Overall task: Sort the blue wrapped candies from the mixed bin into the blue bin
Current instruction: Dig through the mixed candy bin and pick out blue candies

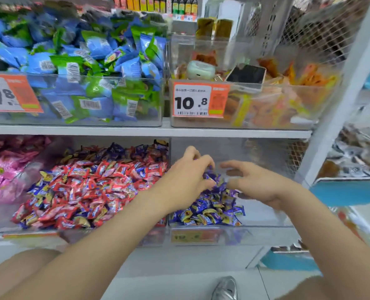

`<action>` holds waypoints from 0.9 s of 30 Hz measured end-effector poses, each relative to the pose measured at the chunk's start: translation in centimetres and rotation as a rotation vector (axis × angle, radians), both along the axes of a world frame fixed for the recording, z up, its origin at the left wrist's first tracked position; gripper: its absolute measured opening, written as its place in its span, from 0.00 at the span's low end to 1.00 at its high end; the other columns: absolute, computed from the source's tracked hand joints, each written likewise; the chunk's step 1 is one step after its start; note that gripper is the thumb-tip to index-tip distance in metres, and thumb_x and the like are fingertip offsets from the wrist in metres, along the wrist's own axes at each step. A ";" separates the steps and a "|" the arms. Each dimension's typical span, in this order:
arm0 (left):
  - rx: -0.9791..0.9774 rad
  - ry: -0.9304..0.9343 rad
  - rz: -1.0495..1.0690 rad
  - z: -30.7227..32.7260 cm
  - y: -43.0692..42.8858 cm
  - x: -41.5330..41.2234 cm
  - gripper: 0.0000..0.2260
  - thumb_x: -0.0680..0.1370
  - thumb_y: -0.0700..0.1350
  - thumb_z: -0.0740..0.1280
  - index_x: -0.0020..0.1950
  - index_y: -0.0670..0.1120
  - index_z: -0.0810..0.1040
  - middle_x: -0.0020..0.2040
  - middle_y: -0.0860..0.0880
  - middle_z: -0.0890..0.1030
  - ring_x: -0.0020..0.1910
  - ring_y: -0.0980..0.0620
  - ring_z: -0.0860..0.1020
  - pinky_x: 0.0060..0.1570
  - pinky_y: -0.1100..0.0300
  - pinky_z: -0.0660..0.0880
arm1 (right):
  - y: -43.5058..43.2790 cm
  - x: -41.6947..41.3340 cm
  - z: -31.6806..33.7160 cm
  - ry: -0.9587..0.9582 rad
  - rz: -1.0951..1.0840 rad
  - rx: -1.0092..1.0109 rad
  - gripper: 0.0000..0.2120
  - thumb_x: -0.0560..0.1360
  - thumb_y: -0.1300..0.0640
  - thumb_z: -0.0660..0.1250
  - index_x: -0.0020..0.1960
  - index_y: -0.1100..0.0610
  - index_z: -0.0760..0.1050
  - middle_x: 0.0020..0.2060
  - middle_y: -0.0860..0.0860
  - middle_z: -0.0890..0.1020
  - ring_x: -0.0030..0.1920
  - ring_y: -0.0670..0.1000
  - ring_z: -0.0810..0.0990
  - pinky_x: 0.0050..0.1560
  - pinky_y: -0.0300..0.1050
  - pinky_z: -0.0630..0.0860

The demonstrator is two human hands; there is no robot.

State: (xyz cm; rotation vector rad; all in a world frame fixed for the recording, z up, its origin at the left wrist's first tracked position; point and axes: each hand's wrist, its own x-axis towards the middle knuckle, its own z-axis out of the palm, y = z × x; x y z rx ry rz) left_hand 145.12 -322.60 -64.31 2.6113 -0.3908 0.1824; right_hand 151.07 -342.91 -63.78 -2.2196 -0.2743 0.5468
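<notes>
On the lower shelf a clear mixed bin holds a heap of red and blue wrapped candies. Right of it, the blue bin holds a pile of blue wrapped candies. My left hand is over that pile, its fingers curled round several blue candies. My right hand hovers just right of it above the same pile, fingers spread and relaxed, holding nothing.
A pink-candy bin stands at the far left. The shelf above carries a bin of blue and green packets and an orange-snack bin with a phone and a white case on top. Wire racks stand at right. A shoe is below.
</notes>
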 end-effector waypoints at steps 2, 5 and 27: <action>-0.069 0.135 -0.023 -0.3 -0.6 0.7 0.25 0.82 0.53 0.70 0.76 0.57 0.66 0.69 0.51 0.62 0.60 0.49 0.75 0.62 0.59 0.68 | -0.3 0.2 0.1 -0.082 0.019 -0.037 0.24 0.80 0.63 0.65 0.74 0.50 0.74 0.66 0.51 0.78 0.65 0.49 0.79 0.55 0.42 0.78; -0.081 0.134 -0.020 -0.6 -0.3 1.3 0.25 0.82 0.53 0.69 0.78 0.57 0.66 0.74 0.50 0.67 0.71 0.49 0.71 0.66 0.60 0.65 | -0.1 0.1 0.3 -0.254 0.016 -0.174 0.21 0.79 0.63 0.62 0.68 0.49 0.79 0.56 0.49 0.83 0.59 0.50 0.82 0.62 0.48 0.79; 0.231 0.274 0.728 -1.5 25.5 -0.8 0.15 0.84 0.53 0.57 0.52 0.41 0.71 0.64 0.32 0.75 0.66 0.29 0.71 0.67 0.40 0.70 | 26.0 -0.1 -1.8 -0.625 0.132 -0.549 0.25 0.80 0.54 0.64 0.75 0.59 0.67 0.74 0.65 0.69 0.73 0.68 0.69 0.70 0.60 0.71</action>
